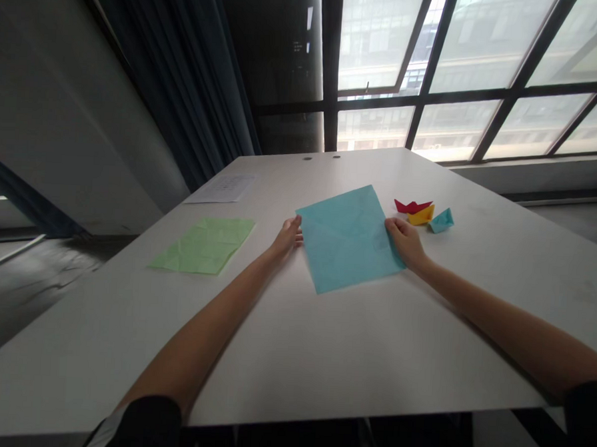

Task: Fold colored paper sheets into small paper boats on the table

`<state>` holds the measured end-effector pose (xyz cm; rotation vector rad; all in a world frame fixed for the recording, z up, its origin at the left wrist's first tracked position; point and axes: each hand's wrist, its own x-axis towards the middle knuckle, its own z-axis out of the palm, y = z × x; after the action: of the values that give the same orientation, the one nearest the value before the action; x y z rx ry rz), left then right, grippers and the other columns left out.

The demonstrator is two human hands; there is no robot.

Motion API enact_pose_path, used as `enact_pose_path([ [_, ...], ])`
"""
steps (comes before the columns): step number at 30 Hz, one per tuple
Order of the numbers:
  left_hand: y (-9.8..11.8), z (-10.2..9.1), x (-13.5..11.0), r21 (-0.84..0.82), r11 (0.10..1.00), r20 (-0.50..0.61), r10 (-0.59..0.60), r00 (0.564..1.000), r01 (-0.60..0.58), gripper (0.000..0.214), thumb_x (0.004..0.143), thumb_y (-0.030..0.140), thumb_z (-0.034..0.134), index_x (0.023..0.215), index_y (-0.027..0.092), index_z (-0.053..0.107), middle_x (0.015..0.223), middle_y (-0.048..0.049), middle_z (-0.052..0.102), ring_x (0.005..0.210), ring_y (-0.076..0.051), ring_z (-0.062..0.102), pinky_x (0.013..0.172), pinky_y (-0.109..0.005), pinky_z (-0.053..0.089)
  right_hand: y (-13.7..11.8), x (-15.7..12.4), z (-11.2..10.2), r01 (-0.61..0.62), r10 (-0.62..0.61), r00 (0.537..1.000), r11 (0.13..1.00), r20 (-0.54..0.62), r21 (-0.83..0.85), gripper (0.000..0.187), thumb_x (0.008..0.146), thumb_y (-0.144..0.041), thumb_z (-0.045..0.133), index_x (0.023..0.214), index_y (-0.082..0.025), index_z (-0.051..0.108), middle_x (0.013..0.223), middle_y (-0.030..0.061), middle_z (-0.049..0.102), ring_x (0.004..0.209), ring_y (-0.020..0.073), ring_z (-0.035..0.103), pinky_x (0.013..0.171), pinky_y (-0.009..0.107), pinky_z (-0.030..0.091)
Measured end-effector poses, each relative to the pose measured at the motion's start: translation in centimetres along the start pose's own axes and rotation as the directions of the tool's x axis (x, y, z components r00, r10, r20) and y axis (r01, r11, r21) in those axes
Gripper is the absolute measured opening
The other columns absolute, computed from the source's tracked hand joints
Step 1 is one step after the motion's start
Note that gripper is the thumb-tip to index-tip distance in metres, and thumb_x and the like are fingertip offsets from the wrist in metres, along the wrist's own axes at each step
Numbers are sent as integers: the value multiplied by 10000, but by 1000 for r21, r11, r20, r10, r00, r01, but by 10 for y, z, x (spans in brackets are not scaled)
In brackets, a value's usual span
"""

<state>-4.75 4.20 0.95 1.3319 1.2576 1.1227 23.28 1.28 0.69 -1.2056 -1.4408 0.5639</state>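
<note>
A square sheet of light-blue paper (pixel 350 243) is held up, tilted, between my two hands over the white table. My left hand (pixel 288 237) pinches it at its upper left corner, thumb in front and fingers behind. On the opposite edge, my right hand (pixel 405 242) grips the sheet with the thumb on top; its other fingers are hidden behind the paper. Faint crease lines cross the sheet. Just beyond my right hand lie a red paper boat (pixel 412 207), a yellow paper boat (pixel 421 216) and a blue paper boat (pixel 441 221), close together.
A creased green paper sheet (pixel 204 245) lies flat on the table (pixel 271 362), left of my left arm. Behind it is a white printed sheet (pixel 221 188) near the table's left edge. Windows (pixel 378 41) and a dark blue curtain (pixel 186 77) stand beyond the table.
</note>
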Motion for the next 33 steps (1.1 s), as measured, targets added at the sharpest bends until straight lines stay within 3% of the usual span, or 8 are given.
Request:
enact_pose_path([
  [4, 10, 17, -16, -237, 970, 40, -53, 998, 61, 871, 698, 328, 673, 1362, 183, 129, 756, -12, 627, 598, -108, 583, 643, -265, 469, 4, -1, 3, -182, 185, 983, 972, -3, 146, 346, 724, -523, 517, 639, -187, 510, 545, -34, 420, 524, 112, 387, 465, 233, 322],
  [9, 12, 25, -25, -236, 966, 91, 130, 987, -106, 957, 643, 247, 690, 1371, 256, 68, 660, 44, 621, 538, -100, 572, 599, -249, 471, 11, 0, 4, -292, 299, 954, 933, 0, 209, 321, 697, -509, 542, 653, -193, 501, 535, -40, 428, 500, 112, 403, 446, 235, 333],
  [14, 12, 23, -25, -189, 972, 28, 148, 989, -140, 786, 695, 248, 602, 1331, 274, 141, 679, 42, 618, 482, -92, 556, 536, -231, 466, 9, -3, 5, -266, 237, 963, 917, 128, 297, 441, 733, -413, 546, 1138, -278, 434, 612, -64, 485, 475, 104, 450, 439, 226, 371],
  [17, 10, 22, -24, -170, 976, -10, 134, 991, -134, 749, 726, 246, 560, 1339, 284, 130, 699, 35, 620, 448, -81, 531, 505, -217, 448, 1, -7, 5, -220, 136, 947, 934, 290, 281, 525, 743, -441, 550, 1221, -298, 386, 749, -29, 567, 580, 124, 535, 510, 254, 446],
  [21, 6, 20, -18, -142, 979, -46, 142, 989, -148, 532, 717, 257, 544, 1232, 227, 413, 624, 36, 592, 429, -79, 485, 458, -194, 398, -2, -10, 5, -231, 133, 914, 947, 383, 222, 420, 666, -433, 650, 1022, -221, 584, 846, 16, 605, 699, 143, 561, 588, 267, 475],
  [25, 6, 18, -15, -136, 984, -63, 110, 992, -118, 202, 661, 231, 555, 808, 141, 661, 644, -8, 607, 511, -82, 494, 482, -190, 387, 0, -9, 5, -282, 194, 912, 936, 361, 211, 403, 635, -446, 670, 938, -182, 645, 819, 34, 630, 693, 141, 556, 581, 259, 462],
  [30, 8, 16, -21, -127, 991, 118, 52, 992, -37, 344, 580, 238, 676, 909, 137, 684, 751, -32, 650, 609, -106, 538, 576, -223, 432, -1, -9, 5, -295, 207, 913, 930, 352, 220, 443, 618, -454, 687, 966, -181, 662, 775, 18, 641, 651, 120, 547, 567, 245, 445],
  [33, 6, 14, -21, -97, 993, 121, 86, 989, -74, 382, 557, 241, 720, 922, 134, 688, 826, -50, 663, 676, -119, 560, 657, -249, 445, -2, -8, 4, -289, 204, 914, 934, 351, 209, 451, 615, -453, 692, 973, -180, 670, 795, 23, 648, 663, 122, 548, 577, 248, 444],
])
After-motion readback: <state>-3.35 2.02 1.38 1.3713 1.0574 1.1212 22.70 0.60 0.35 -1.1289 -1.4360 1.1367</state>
